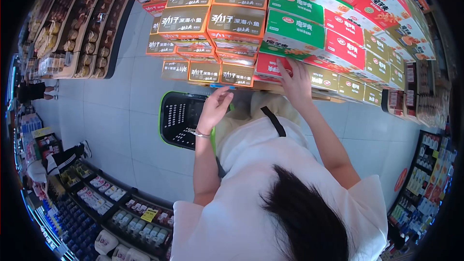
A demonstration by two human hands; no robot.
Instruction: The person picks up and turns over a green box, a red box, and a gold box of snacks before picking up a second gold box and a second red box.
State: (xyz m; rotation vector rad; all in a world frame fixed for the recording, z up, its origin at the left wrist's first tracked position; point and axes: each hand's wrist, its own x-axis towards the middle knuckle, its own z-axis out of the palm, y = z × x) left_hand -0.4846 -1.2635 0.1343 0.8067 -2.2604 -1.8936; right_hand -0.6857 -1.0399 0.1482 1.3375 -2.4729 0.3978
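My right hand (296,81) rests with spread fingers on a red box (268,66) low in the stack, below the green boxes (295,28). My left hand (215,106) is at the stack's lower edge, just under the small brown and orange boxes (237,73). Its fingers are slightly curled and apart, with nothing seen in them. A bracelet circles the left wrist. Behind that hand a black basket with a green rim (163,116) stands on the floor.
Shelves of packaged goods (79,34) curve along the upper left. More shelves (140,212) line the lower left, and another rack (420,179) stands at the right. Parts of people, including a leg and shoe (86,149), show at the left.
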